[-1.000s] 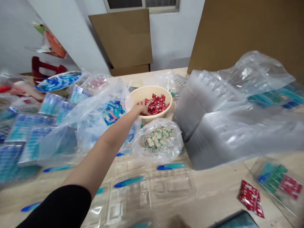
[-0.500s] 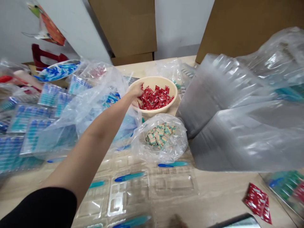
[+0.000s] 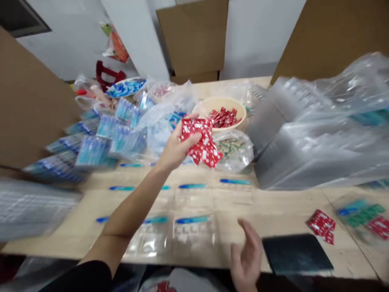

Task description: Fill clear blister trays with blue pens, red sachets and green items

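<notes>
My left hand (image 3: 178, 148) is closed on several red packets (image 3: 202, 144) with white marks, held up in front of the cream bowl (image 3: 199, 108). More red packets (image 3: 225, 117) lie inside that bowl. Low at the table's front edge, my right hand (image 3: 247, 253) is empty, its thumb and fingers apart. Between the hands, clear plastic trays (image 3: 194, 239) lie in rows on the table, several with a blue and teal pen (image 3: 193, 220) across the top. A clear bag (image 3: 243, 156) of small teal and beige pieces stands just in front of the bowl.
Stacked clear plastic trays (image 3: 306, 158) rise at the right. Filled packs of pens (image 3: 94, 152) are piled at the left beside a crumpled bag (image 3: 158, 129). A dark flat tablet-like object (image 3: 298, 253) and loose red packets (image 3: 322, 225) lie at the front right.
My left hand has come out of the bowl toward me, bringing several red packets. My right hand has come into view at the front edge. The view has shifted left.
</notes>
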A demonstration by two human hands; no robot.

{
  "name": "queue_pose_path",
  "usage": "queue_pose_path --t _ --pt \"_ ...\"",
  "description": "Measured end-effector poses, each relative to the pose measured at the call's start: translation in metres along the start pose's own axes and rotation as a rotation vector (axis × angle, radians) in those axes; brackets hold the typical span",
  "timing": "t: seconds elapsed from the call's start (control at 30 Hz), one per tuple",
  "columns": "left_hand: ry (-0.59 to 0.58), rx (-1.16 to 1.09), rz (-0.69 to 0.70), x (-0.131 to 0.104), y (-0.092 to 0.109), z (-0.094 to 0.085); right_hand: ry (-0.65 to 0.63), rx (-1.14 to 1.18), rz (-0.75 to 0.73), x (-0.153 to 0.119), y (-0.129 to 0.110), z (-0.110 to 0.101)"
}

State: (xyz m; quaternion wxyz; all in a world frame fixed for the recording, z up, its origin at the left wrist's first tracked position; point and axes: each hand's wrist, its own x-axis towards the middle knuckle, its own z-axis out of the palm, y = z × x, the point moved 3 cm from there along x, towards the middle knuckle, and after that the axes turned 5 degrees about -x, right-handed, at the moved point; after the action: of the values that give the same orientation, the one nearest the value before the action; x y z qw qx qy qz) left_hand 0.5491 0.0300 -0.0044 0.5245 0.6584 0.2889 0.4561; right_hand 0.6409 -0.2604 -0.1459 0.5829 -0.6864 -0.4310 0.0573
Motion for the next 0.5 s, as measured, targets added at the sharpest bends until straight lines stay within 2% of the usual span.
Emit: queue_pose_path --t 0.1,0.17,0.23,0.3,0.37,0.43,0.5 --pt "0.016 0.069 -0.015 -0.11 0.008 0.009 -0.271 0.536 0.258 0.028 -0.041 0.042" --pt "0.039 0.118 -0.038 -0.167 0.003 0.012 -0.483 0.713 0.513 0.025 -0.055 0.068" --pt "0.084 0.21 -0.06 -0.211 -0.005 0.007 -0.616 0.802 0.758 0.005 -0.061 0.081" --pt "0.095 0.323 -0.074 -0.245 -0.013 -0.007 -0.661 0.84 0.941 -0.022 -0.064 0.084" --pt "0.033 0.361 -0.107 -0.272 -0.018 -0.023 -0.663 0.826 1.047 -0.049 -0.064 0.081" --pt "-0.029 0.299 -0.196 -0.292 -0.021 -0.038 -0.67 0.754 1.081 -0.071 -0.061 0.076" --pt "-0.053 0.224 -0.306 -0.307 -0.023 -0.051 -0.705 0.625 1.039 -0.087 -0.058 0.072"
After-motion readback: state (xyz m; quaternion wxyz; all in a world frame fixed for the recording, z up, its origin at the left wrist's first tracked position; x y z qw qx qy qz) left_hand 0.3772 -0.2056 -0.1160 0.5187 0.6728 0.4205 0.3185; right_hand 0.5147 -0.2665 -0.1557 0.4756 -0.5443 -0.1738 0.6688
